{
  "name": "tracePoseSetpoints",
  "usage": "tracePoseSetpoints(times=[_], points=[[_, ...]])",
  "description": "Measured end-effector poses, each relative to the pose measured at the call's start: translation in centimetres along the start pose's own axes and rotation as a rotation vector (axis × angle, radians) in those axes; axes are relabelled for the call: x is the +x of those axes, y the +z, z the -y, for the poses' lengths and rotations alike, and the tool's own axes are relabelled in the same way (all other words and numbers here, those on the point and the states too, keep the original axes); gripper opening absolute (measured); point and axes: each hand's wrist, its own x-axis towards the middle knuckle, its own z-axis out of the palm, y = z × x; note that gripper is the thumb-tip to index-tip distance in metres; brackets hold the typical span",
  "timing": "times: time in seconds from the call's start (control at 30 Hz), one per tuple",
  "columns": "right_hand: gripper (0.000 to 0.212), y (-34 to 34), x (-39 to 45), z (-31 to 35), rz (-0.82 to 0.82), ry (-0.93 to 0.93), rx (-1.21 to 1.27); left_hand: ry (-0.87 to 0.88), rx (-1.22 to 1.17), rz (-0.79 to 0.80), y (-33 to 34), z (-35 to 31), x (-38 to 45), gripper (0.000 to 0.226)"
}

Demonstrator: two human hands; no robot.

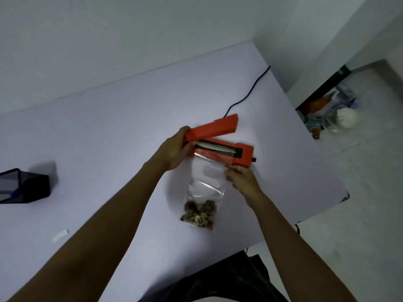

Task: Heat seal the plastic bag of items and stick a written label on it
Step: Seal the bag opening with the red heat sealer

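1. A wide white desk (109, 138) fills the view; everything sits on it.
2. The orange plastic heat sealer (244, 154) lies mid-desk with its lid arm (213, 128) raised. Your left hand (176, 149) is clamped on the arm's free end.
3. The clear plastic bag (205, 186) lies flat, its mouth over the sealing strip and small dark round items (199, 212) bunched at the bottom. It looks light, limp and slippery, so hold it by the top corner and keep the mouth taut.
4. Your right hand (242, 179) pinches the bag's upper right edge.
5. A small white label strip (60, 235) waits well apart, at your left.
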Motion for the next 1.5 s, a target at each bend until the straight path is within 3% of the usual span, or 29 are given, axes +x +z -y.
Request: tracePoseSetpoints(times=[0.23, 0.53, 0.93, 1.17, 1.27, 1.33, 1.5], points=[[0.003, 0.7, 0.0, 0.4, -0.019, -0.027, 0.091, -0.12, -0.176, 0.044, -1.0, 1.1, 1.0, 0.043], [0.009, 1.3, -0.2, 1.3, -0.092, -0.156, 0.141, -0.109, -0.179, 0.083, -1.3, 1.5, 1.6, 0.05], [0.017, 2.9, -3.6, 3.8, -0.044, -0.351, 0.108, -0.092, -0.114, 0.096, -1.1, 1.7, 1.9, 0.058], [0.009, 2.5, -4.9, 3.4, 0.015, -0.299, 0.089, -0.104, -0.129, 0.07, -0.8, 1.7, 1.5, 0.056], [0.01, 2.3, -5.6, 3.6, 0.053, -0.301, 0.119, -0.137, -0.14, 0.069, -0.7, 1.8, -0.4, 0.077], [0.011, 2.3, -5.8, 3.6, 0.093, -0.288, 0.137, -0.254, -0.241, 0.079, -0.6, 1.6, -2.8, 0.08], [0.013, 3.8, -5.8, 3.8, 0.153, -0.24, 0.165, -0.393, -0.808, 0.106, -0.8, 2.2, -8.8, 0.041]])
